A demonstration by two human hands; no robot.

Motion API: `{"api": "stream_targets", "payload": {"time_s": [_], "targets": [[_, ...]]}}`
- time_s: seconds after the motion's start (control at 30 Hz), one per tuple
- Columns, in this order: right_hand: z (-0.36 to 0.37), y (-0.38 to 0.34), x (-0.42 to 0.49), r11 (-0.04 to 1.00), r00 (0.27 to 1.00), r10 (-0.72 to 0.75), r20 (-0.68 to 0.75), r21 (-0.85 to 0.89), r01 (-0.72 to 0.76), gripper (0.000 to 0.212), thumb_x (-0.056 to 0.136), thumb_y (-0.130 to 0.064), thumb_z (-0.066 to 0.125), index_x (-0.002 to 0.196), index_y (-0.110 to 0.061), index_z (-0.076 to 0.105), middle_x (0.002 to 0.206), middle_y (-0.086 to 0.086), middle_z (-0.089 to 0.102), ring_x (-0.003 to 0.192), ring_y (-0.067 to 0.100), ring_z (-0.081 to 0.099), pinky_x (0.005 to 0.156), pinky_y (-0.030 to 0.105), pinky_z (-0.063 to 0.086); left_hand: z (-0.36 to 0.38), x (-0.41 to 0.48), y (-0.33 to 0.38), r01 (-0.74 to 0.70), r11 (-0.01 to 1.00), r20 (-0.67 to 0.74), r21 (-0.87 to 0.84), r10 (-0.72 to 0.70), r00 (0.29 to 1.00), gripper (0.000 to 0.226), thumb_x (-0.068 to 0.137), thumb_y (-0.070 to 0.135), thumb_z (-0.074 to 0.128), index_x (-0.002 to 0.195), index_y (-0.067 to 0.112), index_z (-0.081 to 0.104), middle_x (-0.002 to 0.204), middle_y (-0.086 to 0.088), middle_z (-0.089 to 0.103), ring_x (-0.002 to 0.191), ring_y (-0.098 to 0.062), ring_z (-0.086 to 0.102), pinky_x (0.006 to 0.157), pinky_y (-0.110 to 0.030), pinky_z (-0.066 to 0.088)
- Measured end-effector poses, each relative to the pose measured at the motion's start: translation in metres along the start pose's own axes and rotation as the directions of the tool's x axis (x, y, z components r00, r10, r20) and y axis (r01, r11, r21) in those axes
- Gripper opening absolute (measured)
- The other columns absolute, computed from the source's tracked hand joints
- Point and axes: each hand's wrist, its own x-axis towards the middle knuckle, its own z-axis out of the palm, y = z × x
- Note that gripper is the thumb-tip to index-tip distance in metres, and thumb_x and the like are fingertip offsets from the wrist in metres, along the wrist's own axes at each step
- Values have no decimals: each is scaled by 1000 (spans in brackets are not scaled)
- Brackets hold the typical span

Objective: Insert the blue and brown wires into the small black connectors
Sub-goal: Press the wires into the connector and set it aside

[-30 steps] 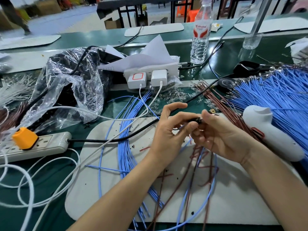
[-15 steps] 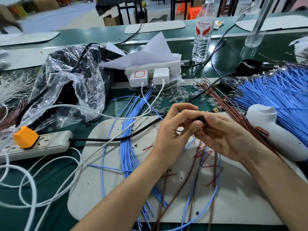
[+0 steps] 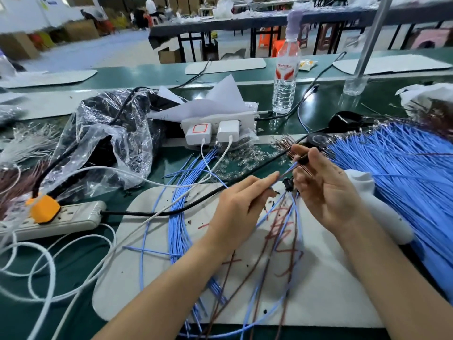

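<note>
Blue thin wire (image 3: 285,173) going into a connector, as I judge it.
Left hand (image 3: 235,212) pinches the wire; right hand (image 3: 326,192) pinches a small black connector (image 3: 303,160) at its fingertips, with the wire tip just at it. The next move probably needs a straight, aligned push. Brown wires (image 3: 286,290) trail over the white mat (image 3: 326,290) at the bench's (image 3: 83,263) front edge.

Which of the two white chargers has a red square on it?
The left charger, plugged into the far power strip. Its face bears a red square outline; the right charger beside it is plain white.
</note>
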Motion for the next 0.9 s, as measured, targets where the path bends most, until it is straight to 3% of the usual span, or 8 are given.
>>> {"api": "stream_targets", "payload": {"time_s": [0.17, 0.3, 0.4, 0.53, 0.73, 0.9], "targets": [[1, -2, -1, 995, 999, -27, 21, -91, 29, 13, 71, -9, 65, 84, -9, 63, 72, 7, 71, 51, 8, 62, 51, 13, 51, -3, 9, 9, 95, 994, -83, 47, -90, 992, 28, 85, 16, 67, 112, 7, 69, 75, 4, 64, 62, 15, 46, 65, 0, 32], [0, 5, -1, 971, 996, -55, 75, -230, 71, 5, 64, -9, 71, 64, -13, 71, 72, 6, 72, 64, 13, 68, 61, 17, 54, 4, 15, 15, 196, 980, -41, -29, -197, 979, 28, 86, 21, 69, 112, 11, 68, 81, 6, 68, 66, 7, 55, 66, -12, 43], [-3, 12, -1, 934, 995, -12, 101, -354, 47, 5, 68, -16, 69, 65, -14, 73, 62, 1, 66, 56, 9, 60, 57, 16, 50, 8, 9, 10, 218, 976, -66, -12, -218, 974, 18, 89, 20, 66, 101, 8, 70, 73, 10, 63, 65, -1, 55, 64, -17, 45], [-5, 15, 0, 878, 990, 24, 136, -477, 44, 13, 71, -22, 67, 75, -10, 62, 54, 2, 60, 46, 12, 51, 46, 18, 42, 5, 5, 3, 225, 974, -29, 24, -225, 974, 14, 88, 17, 67, 95, 5, 70, 73, 11, 61, 61, 11, 49, 62, -6, 34], [-10, 15, 1, 832, 986, 110, 124, -555, -23, 17, 77, -19, 68, 76, -2, 64, 57, 3, 62, 49, 13, 53, 50, 19, 46, 6, 0, -3, 166, 984, -23, 66, -165, 986, 10, 84, 10, 71, 93, 6, 72, 74, 9, 67, 60, 20, 46, 62, 0, 30], [-14, 11, 1, 744, 972, 178, 154, -668, -30, 21, 91, -13, 59, 76, 1, 65, 57, 5, 62, 45, 10, 49, 43, 15, 35, 8, -2, 0, 106, 985, -3, 134, -106, 994, 12, 84, 12, 71, 95, 8, 72, 77, 2, 72, 62, 1, 46, 63, -3, 31]]}}
